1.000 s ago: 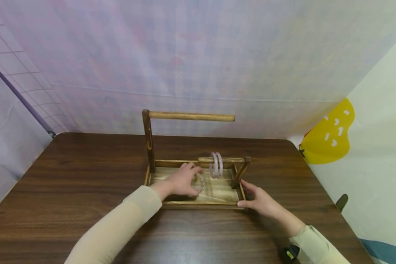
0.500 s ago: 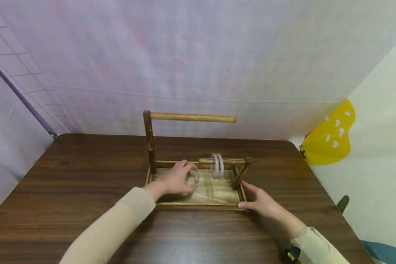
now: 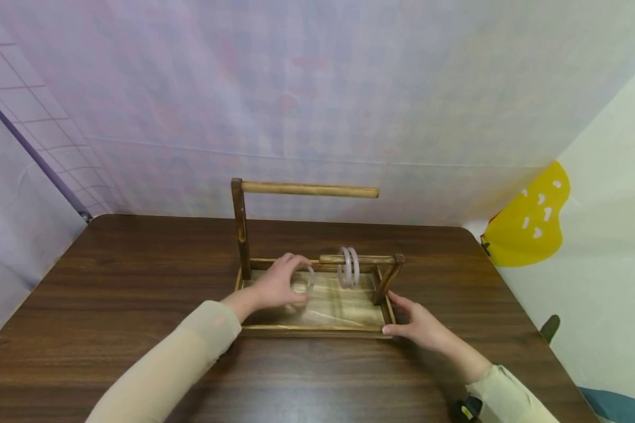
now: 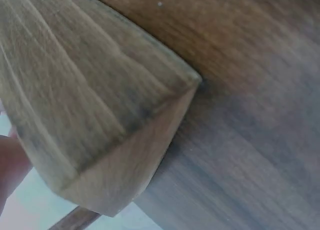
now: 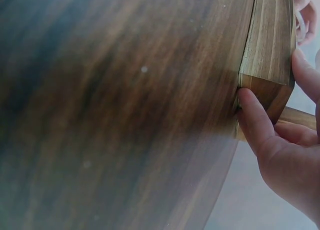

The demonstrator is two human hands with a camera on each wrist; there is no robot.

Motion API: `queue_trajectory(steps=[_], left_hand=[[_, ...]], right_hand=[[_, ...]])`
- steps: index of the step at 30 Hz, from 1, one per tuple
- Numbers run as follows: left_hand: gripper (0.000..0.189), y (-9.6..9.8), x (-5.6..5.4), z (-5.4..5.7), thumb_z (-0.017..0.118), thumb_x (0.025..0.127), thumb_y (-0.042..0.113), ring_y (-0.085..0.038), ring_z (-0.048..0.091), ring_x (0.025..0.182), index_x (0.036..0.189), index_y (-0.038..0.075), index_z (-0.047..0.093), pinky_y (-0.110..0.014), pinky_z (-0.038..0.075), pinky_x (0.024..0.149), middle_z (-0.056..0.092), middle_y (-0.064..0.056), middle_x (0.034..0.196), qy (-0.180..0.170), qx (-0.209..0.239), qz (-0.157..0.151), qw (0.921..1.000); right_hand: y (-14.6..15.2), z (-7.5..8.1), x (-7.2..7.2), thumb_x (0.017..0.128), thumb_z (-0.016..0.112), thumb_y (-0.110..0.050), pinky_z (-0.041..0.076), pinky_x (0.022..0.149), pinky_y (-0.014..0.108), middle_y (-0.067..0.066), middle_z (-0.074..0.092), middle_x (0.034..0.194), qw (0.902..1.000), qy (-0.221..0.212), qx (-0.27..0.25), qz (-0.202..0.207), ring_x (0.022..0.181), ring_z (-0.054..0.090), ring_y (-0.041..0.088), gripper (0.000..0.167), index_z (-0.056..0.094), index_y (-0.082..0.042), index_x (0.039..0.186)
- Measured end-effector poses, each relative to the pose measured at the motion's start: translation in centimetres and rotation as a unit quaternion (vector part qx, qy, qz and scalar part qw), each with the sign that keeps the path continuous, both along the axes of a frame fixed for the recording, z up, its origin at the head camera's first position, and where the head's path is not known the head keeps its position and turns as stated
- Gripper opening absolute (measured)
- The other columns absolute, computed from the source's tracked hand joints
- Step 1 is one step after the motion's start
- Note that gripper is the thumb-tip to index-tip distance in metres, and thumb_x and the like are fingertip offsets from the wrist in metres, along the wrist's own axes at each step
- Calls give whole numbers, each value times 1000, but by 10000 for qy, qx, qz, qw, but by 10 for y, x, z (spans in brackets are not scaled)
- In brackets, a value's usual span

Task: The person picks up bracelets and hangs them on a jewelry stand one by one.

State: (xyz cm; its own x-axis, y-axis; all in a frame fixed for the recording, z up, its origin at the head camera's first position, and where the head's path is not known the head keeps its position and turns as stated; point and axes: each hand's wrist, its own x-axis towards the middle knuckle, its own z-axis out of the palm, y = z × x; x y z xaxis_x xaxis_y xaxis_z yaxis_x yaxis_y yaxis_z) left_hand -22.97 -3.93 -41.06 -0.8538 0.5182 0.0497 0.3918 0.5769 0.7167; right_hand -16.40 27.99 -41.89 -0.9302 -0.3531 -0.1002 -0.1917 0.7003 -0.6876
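Note:
In the head view a wooden bangle stand [image 3: 317, 332] sits on the table: a shallow tray with a tall post and bar [image 3: 309, 189] at its left and a low bar [image 3: 330, 259] at its right. Two pale bangles [image 3: 355, 269] hang on the low bar. My left hand [image 3: 277, 285] reaches over the tray and holds a translucent bangle [image 3: 311, 281] between thumb and fingers, just left of the low bar's free end. My right hand [image 3: 422, 324] grips the tray's right end; the right wrist view shows its fingers [image 5: 257, 117] against the tray's corner.
The dark wooden table [image 3: 307, 382] extends on all sides of the stand. A pale patterned curtain [image 3: 317, 106] hangs behind it. At the right a white sheet carries a yellow printed shape [image 3: 531, 220]. A small black device [image 3: 468, 405] is by the right sleeve.
My left hand has moved left over the tray with the bangle, away from the hanging bangles. The right hand stays at the tray's right end.

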Motion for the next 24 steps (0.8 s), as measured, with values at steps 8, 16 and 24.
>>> queue_trajectory(steps=[8,16,24], left_hand=[[60,-6,-1,2,74,77,14,-35,49,107,129,6,47,-42,46,88,46,-21,124,-135,755,148,9969],[62,-7,0,7,73,78,11,-37,45,117,132,3,43,-46,44,98,44,-21,130,-558,1318,268,9893],[61,0,4,11,71,81,10,-36,45,119,134,1,40,-44,43,99,44,-19,131,-657,1649,114,9840]], right_hand=[[1,-1,0,82,72,-23,47,90,46,34,40,138,10000,7,-3,-18,116,51,43,81,29,15,139],[0,0,0,82,71,-22,46,92,47,33,39,139,10000,-21,-18,-55,117,51,43,80,29,14,139],[1,-1,0,82,71,-22,47,91,48,35,38,138,10000,41,-57,61,116,50,44,80,28,16,138]])
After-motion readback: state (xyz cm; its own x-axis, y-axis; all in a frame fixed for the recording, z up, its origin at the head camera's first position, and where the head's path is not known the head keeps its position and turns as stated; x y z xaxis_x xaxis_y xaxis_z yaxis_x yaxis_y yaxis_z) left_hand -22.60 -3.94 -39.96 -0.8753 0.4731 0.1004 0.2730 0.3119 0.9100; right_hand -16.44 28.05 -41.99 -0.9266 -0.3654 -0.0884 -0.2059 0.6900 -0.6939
